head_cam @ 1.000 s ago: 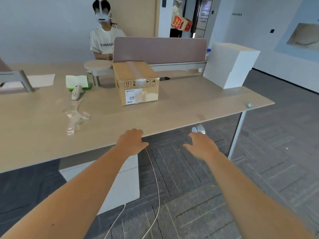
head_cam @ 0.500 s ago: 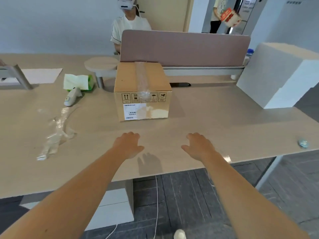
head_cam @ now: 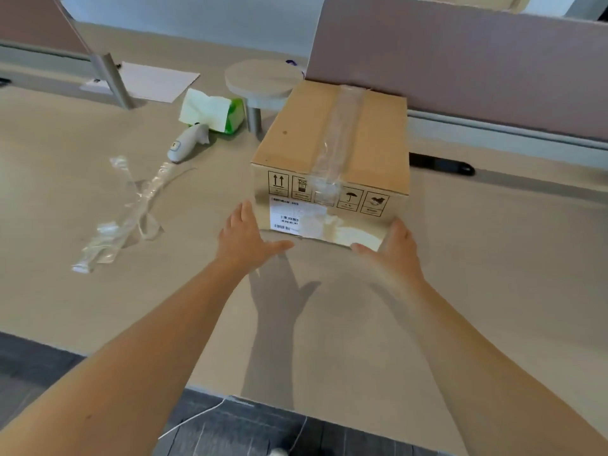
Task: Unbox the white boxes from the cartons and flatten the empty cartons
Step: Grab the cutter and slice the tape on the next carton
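Two hands at near face of a sealed brown carton (head_cam: pixel 332 153), one per lower corner. Left hand (head_cam: pixel 245 240): fingers straight, thumb spread twd the carton's bottom edge, palm beside the left corner; touching or just short of it, can't tell. Right hand (head_cam: pixel 393 250): fingers straight, alongside the right lower corner, thumb pointing in under the front edge; contact unclear too. Neither hand curled round anything. Carton sits upright mid tabletop (head_cam: pixel 493 258), clear tape strip along top, handling symbols + white label w/ barcodes on front face, back end just before a mauve divider panel (head_cam: pixel 460 60). Left of carton: crumpled clear tape strip (head_cam: pixel 131 209), white handheld device (head_cam: pixel 187 144), green tissue pack (head_cam: pixel 214 111), small round stand (head_cam: pixel 263 79), paper sheet (head_cam: pixel 158 80). Black object (head_cam: pixel 441 164) right behind carton.
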